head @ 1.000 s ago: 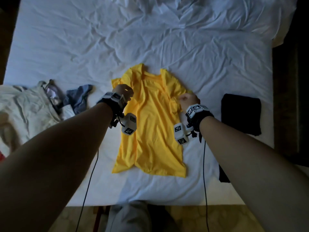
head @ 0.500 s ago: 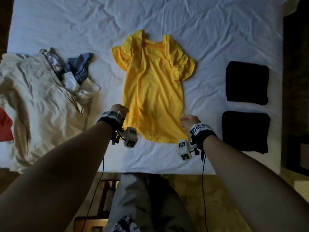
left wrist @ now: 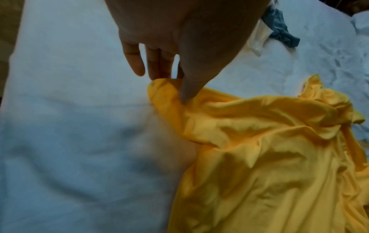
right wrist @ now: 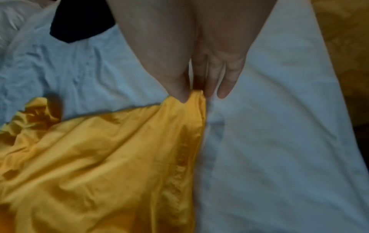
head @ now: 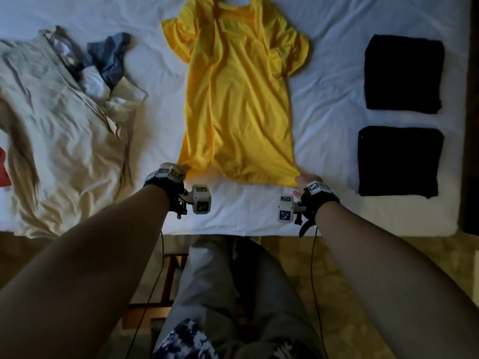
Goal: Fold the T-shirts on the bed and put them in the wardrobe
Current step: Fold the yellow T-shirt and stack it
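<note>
Left hand: the left hand (head: 173, 170) (left wrist: 179, 52) is reaching down to the bed (head: 243, 206), pinching the near left hem corner between thumb and fingers.
Right hand: the right hand (head: 305, 180) (right wrist: 199, 66) is pinching the near right hem corner likewise.
Yellow T-shirt: the yellow T-shirt (head: 238, 99) (left wrist: 269, 157) (right wrist: 95, 157) is lying flat mid-bed, its long axis running away from the person, collar far, hem near.
Beside it: two folded black garments (head: 401, 73) are lying to the right.

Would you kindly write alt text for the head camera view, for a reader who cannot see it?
Both hands pinch the bottom hem corners of a yellow T-shirt spread on a white bed, the left hand at one corner and the right hand at the other. Two folded black garments lie to its right, rumpled beige clothing to its left.
</note>
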The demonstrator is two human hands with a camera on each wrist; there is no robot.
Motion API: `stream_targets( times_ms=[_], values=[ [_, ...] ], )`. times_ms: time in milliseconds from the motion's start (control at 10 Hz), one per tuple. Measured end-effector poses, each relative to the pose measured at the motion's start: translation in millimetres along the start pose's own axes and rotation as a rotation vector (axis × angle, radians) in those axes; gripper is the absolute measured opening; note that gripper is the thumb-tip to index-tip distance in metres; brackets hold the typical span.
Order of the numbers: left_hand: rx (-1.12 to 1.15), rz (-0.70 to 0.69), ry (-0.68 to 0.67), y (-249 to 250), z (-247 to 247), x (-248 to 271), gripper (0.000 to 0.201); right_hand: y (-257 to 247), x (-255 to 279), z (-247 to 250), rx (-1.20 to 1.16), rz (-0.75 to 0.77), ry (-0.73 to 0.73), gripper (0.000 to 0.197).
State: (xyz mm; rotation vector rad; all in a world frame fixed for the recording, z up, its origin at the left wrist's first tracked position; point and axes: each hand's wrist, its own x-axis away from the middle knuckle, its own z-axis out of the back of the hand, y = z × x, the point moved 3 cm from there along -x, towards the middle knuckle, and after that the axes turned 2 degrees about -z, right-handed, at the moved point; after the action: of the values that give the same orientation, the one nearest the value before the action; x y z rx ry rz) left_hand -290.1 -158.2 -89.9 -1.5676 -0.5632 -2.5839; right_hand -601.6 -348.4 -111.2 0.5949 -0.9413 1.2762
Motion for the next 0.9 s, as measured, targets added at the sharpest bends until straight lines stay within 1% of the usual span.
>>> stream_targets(
  times_ms=[100, 200, 300, 400, 500, 600, 700, 800, 900],
  values=[
    [0.14, -0.003, 0.145, -0.5, 15.3, 5.1, 0.028, -7.8, 19.0, 12.6, -0.552, -0.04, 0.171, 0.027],
    [0.254, -0.112, 0.241, 13.5, 24.8, 21.5, 0.017, -16.6, 38.2, 26.3, -0.596, 0.065, 0.234, 0.028],
    [0.385, -0.241, 0.231, 43.2, 35.7, 55.4, 0.012, -37.1, 71.0, 51.8, -0.621, 0.198, 0.194, 0.022],
    [0.433, -0.387, 0.162, 72.3, 51.9, 89.1, 0.015, -49.8, 92.0, 82.4, -0.527, 0.278, 0.218, 0.023],
    [0.384, -0.453, 0.128, 94.6, 71.2, 111.5, 0.041, -63.4, 117.6, 118.9, -0.485, 0.34, 0.316, 0.011],
    [0.351, -0.519, 0.16, 115.1, 93.3, 108.4, 0.058, -75.3, 146.6, 158.9, -0.503, 0.355, 0.426, 0.01],
    [0.365, -0.603, 0.239, 141.0, 121.7, 146.4, 0.056, -86.2, 175.3, 197.3, -0.528, 0.428, 0.489, 0.021],
    [0.429, -0.665, 0.317, 164.4, 145.6, 231.7, 0.036, -92.4, 199.7, 232.2, -0.607, 0.506, 0.503, 0.024],
    [0.435, -0.689, 0.423, 180.7, 169.6, 277.1, 0.022, -104.5, 236.6, 266.3, -0.605, 0.573, 0.54, 0.023]
  ],
)
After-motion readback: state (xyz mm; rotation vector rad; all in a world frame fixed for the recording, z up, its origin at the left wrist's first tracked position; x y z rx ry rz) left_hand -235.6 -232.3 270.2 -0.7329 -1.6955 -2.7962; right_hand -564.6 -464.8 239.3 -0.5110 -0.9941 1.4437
